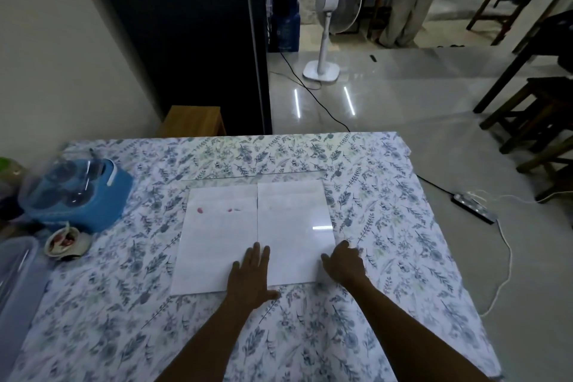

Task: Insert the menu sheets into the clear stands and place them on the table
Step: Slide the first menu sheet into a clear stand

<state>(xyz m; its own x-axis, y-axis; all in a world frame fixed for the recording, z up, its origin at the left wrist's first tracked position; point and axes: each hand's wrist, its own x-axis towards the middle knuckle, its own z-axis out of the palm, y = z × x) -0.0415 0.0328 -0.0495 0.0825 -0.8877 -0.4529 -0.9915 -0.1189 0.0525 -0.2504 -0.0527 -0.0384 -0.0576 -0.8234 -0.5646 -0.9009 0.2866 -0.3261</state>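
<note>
Under both hands lies a worktop (403,226) draped in a white cloth printed with blue-grey leaves and flowers, and on it, side by side and touching along their inner edges, rest two white menu sheets. The left hand (252,276) lies flat, palm down, its grip spread with fingers together across the near edge where the sheets meet. The left white menu sheet (217,239), just beyond and left of that hand, bears small red marks near its top. The right white menu sheet (294,226) shows a glossy reflection; whether it sits under a clear cover cannot be told. The right hand (344,263) rests at that sheet's near right corner, its grip curled loosely at the edge, though whether it pinches the sheet cannot be told. Well left of the hands stand a blue plastic container with a clear domed lid (77,192), a small white bowl with red contents (66,243) and a clear plastic box (15,282). Beyond the worktop's far edge stretch a glossy grey tiled floor (403,108), a white pedestal fan (331,18), a dark tall cabinet (192,34), dark wooden stools (533,115), a white power strip with cable (473,203) and a person's legs in light trousers (409,0).
</note>
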